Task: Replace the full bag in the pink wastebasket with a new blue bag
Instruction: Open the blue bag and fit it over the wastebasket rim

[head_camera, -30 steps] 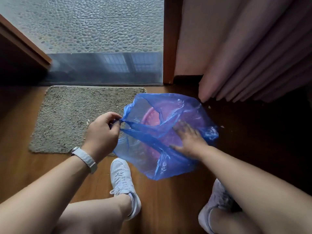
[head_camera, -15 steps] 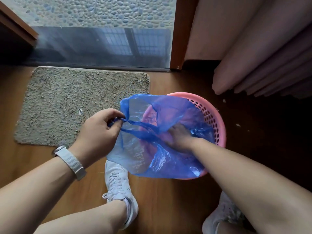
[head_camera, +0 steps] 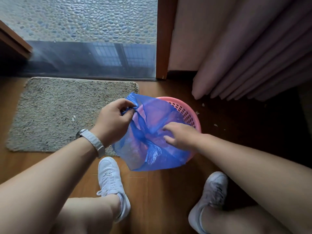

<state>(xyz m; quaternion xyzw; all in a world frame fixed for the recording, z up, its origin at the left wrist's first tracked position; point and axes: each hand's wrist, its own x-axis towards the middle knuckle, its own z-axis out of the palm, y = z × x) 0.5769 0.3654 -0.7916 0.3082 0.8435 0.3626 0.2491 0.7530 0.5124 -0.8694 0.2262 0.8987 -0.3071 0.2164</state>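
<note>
A pink perforated wastebasket (head_camera: 189,114) stands on the wooden floor in front of me. A thin blue plastic bag (head_camera: 152,152) lies over its opening and hangs down its near side. My left hand (head_camera: 114,122) pinches the bag's edge at the basket's left rim, fingers curled round the bunched plastic. My right hand (head_camera: 179,135) rests inside the bag's mouth with fingers spread, touching the plastic over the basket's middle. Only the basket's far right rim shows; the bag hides the remainder.
A grey doormat (head_camera: 55,114) lies to the left, before a glass door (head_camera: 91,56) with a wooden frame. Pink curtains (head_camera: 249,65) hang at the right. My two white shoes (head_camera: 111,181) (head_camera: 212,193) stand just behind the basket. Small crumbs dot the floor at right.
My left hand moved up and right, closer to the basket's rim, still pinching the bag's edge. My right hand lifted slightly out of the bag. The bag now lies flatter across the opening.
</note>
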